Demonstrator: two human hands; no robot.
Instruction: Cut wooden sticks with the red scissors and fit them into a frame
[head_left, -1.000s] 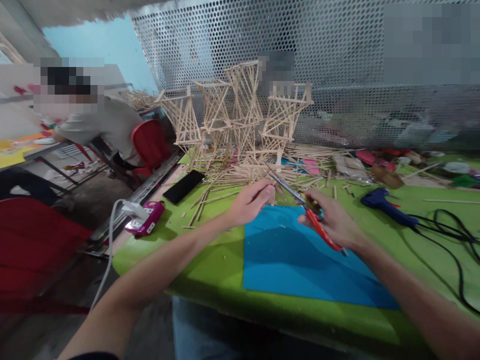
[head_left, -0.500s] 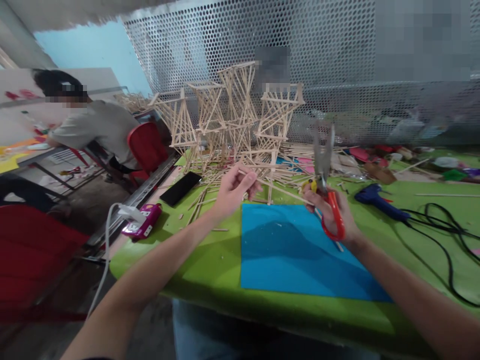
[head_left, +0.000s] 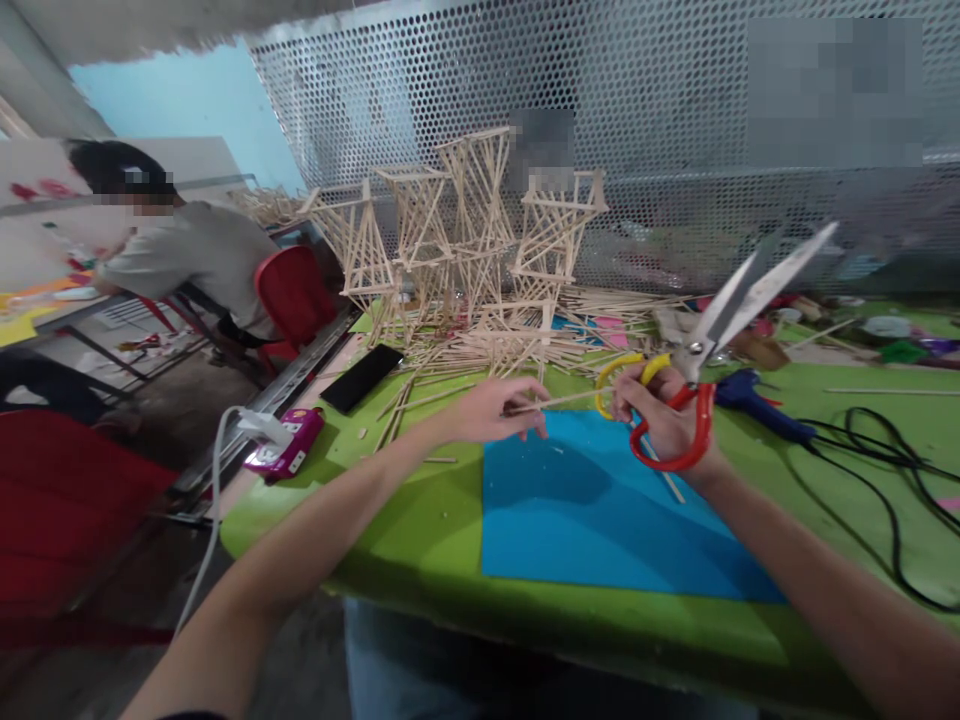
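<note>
My left hand (head_left: 495,408) pinches one end of a thin wooden stick (head_left: 574,398) above the blue sheet (head_left: 600,520). The stick's other end reaches my right hand (head_left: 664,420), which grips red and yellow handled scissors (head_left: 701,345). The scissor blades point up and to the right, slightly apart. Behind both hands lies a heap of loose wooden sticks (head_left: 487,345), with several stick frame towers (head_left: 465,225) standing on it.
A green table (head_left: 420,520) carries a black phone (head_left: 364,377), a pink device with a white plug (head_left: 289,440), a blue glue gun (head_left: 757,400) and black cables (head_left: 892,470). A person (head_left: 187,255) sits at the left beside a red chair (head_left: 296,290). A perforated metal screen (head_left: 637,130) stands behind.
The scissors swung from pointing straight up to pointing up and right. My left hand dropped lower, toward the blue sheet, still pinching the stick.
</note>
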